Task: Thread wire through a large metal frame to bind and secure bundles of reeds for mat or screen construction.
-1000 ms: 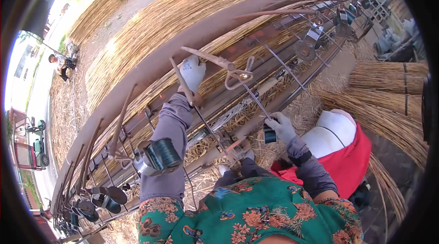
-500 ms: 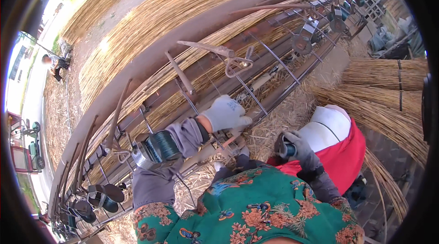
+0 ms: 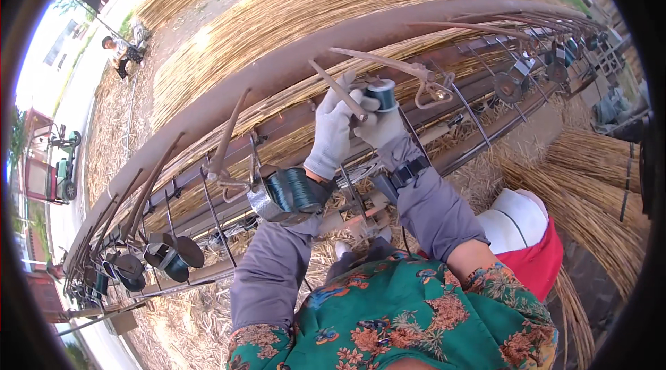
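My right hand (image 3: 383, 131), in a pale work glove, is closed around a small spool of dark green wire (image 3: 385, 97) above the long metal frame. Close beside it, my gloved left hand (image 3: 330, 135) has its fingers bent in near the spool, behind the end of a rusty rod (image 3: 337, 89); what they pinch, if anything, is hidden. A larger wire spool in a metal holder (image 3: 288, 191) hangs in front of my left forearm. Bundled reed stalks lie along the frame's trough beneath my hands.
Beyond the curved rusty beam (image 3: 243, 89) spreads a woven reed mat (image 3: 277, 37). More wire spools (image 3: 182, 257) hang along the frame on both sides. Tied reed bundles (image 3: 590, 155) and a red-and-white sack (image 3: 517, 224) stand at right. A person (image 3: 121, 54) sits far left.
My right hand has brought the small spool up from beside the sack to the frame. My left hand has risen from over the near rail to meet it. The view has shifted.
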The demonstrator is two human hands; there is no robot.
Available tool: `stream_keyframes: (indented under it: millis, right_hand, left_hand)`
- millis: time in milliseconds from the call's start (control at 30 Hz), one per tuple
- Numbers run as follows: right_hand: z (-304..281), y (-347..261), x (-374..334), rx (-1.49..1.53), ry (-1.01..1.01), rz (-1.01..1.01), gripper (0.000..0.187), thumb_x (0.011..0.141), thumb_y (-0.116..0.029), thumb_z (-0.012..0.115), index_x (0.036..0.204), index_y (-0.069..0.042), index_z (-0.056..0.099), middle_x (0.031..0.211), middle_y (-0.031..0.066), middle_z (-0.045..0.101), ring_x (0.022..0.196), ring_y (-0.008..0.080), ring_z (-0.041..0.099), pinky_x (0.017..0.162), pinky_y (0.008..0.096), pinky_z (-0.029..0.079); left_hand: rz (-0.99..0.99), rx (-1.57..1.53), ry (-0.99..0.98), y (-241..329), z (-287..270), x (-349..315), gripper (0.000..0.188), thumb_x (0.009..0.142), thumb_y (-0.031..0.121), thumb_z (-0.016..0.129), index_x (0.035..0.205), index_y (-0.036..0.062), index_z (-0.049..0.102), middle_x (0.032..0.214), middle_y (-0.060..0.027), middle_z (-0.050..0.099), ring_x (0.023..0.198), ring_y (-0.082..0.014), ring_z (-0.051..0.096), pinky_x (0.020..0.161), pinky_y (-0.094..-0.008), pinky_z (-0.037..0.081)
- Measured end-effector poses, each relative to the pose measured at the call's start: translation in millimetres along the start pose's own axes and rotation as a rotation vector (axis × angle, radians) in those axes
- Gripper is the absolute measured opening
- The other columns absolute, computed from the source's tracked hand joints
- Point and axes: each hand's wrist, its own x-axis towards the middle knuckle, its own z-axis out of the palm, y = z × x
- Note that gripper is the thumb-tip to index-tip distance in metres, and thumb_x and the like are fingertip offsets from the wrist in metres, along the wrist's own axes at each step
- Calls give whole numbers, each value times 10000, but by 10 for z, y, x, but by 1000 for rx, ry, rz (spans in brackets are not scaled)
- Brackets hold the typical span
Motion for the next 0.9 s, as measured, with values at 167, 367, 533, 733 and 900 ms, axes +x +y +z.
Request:
stream_keyframes:
  millis: [167, 367, 533, 733, 900]
  right_hand:
    - [71, -91, -557, 1061, 36, 276, 503, 954, -453, 471, 1216, -36, 567, 1180, 151, 621, 1115, 333, 605, 1027, 568, 391]
    - [431, -1107, -1349, 1116, -36, 578, 698, 996, -497, 414, 1427, 51, 393, 1215, 252, 592, 1026, 395, 636, 842, 525, 523]
    - [768, -2455, -1286, -127, -201, 657, 443, 910, -323, 582, 1146, 52, 572, 840, 156, 669, 697, 204, 661, 657, 302, 531]
    - [915, -3001, -1030, -736, -391, 667, 493, 880, -243, 580, 1280, 39, 521, 808, 104, 679, 690, 169, 658, 621, 280, 519]
    - [1181, -3210, -391, -745, -68, 213, 540, 1027, -361, 312, 1366, 29, 467, 734, 78, 593, 549, 83, 551, 488, 209, 425]
  left_hand:
    - [-129, 229, 144, -285, -458, 2, 245, 978, 111, 509, 1177, -2, 596, 773, -60, 640, 607, -117, 582, 543, -249, 466]
    - [-44, 343, 94, -483, -479, 133, 198, 939, 14, 525, 1117, -11, 609, 812, -44, 638, 664, -109, 614, 586, -256, 511]
    - [-298, 103, 120, -381, -199, -67, 309, 982, 216, 580, 1213, 11, 552, 941, -110, 681, 774, -150, 668, 640, -286, 550]
    - [-86, -72, -673, -318, 510, -1028, 510, 1016, 347, 513, 1348, -32, 430, 1212, -108, 603, 1114, -152, 573, 970, -316, 459]
    - [-196, 285, -453, -803, 417, -1346, 493, 949, 212, 602, 1356, -2, 423, 1121, -89, 641, 1042, -193, 604, 918, -327, 468]
